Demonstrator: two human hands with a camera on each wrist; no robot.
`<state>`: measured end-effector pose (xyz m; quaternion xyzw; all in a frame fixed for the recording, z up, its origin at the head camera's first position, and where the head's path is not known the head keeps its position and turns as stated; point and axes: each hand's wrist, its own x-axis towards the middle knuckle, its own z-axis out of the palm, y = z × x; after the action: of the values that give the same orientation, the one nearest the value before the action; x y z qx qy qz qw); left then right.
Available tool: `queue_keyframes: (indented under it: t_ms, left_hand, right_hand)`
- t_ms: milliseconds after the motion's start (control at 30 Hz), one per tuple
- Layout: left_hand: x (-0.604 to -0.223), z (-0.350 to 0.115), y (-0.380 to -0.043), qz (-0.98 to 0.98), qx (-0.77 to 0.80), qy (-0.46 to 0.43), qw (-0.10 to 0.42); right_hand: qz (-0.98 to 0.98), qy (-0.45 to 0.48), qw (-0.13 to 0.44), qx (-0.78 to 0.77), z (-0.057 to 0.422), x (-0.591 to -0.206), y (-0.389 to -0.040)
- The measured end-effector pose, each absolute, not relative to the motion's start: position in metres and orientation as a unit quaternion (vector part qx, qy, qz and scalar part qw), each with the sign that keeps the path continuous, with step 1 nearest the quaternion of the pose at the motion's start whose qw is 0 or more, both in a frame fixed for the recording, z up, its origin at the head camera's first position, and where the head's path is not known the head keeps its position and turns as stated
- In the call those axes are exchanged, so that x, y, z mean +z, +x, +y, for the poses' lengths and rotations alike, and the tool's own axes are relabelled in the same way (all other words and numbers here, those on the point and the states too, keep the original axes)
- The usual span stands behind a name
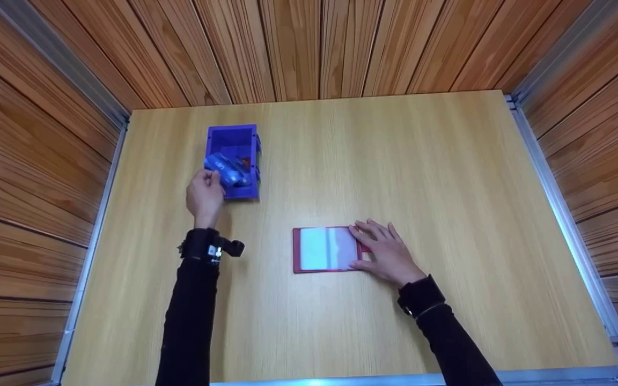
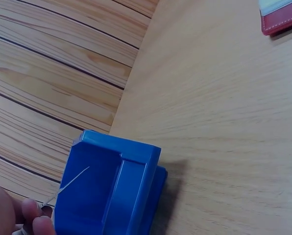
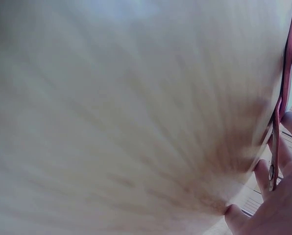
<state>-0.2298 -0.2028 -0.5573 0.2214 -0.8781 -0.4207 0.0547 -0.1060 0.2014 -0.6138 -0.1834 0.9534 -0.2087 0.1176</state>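
Note:
My left hand point(image 1: 205, 194) is at the near left corner of a blue plastic bin point(image 1: 232, 128), thumb and fingers pinching the end of a crinkled, see-through bluish packet point(image 1: 227, 169). The packet lies slanted across the bin's opening. In the left wrist view the fingertips point(image 2: 32, 210) appear beside the bin wall point(image 2: 129, 196), with a thin pale edge sticking out from them. A red card holder point(image 1: 296, 252) with clear sleeves lies flat on the table. Spread over its right end, my right hand point(image 1: 389, 258) touches it with thumb and fingers; its strap shows in the right wrist view.
A small reddish-brown item point(image 1: 245, 161) shows inside the bin. The wooden table point(image 1: 448, 187) is bordered by metal rails point(image 1: 561, 203) and wood-panelled walls point(image 1: 341, 48). Both wrists wear black bands point(image 1: 421, 296).

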Motion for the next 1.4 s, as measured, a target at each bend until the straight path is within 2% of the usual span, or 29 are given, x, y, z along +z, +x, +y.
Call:
queue_keyframes:
  t_ms: [333, 600, 1400]
  left_hand:
    - [-0.562, -0.202, -0.245, -0.884, -0.403, 0.238, 0.022]
    - [-0.567, -0.201, -0.253, -0.894, -0.374, 0.245, 0.021]
    - [-0.574, -0.188, -0.263, -0.940, -0.225, 0.244, -0.077]
  right_hand:
    - [0.956, -0.176, 0.131, -0.196, 0.201, -0.614, -0.105]
    - [0.956, -0.177, 0.125, -0.197, 0.200, -0.616, -0.105]
    - [0.957, -0.176, 0.129, -0.192, 0.201, -0.614, -0.106]
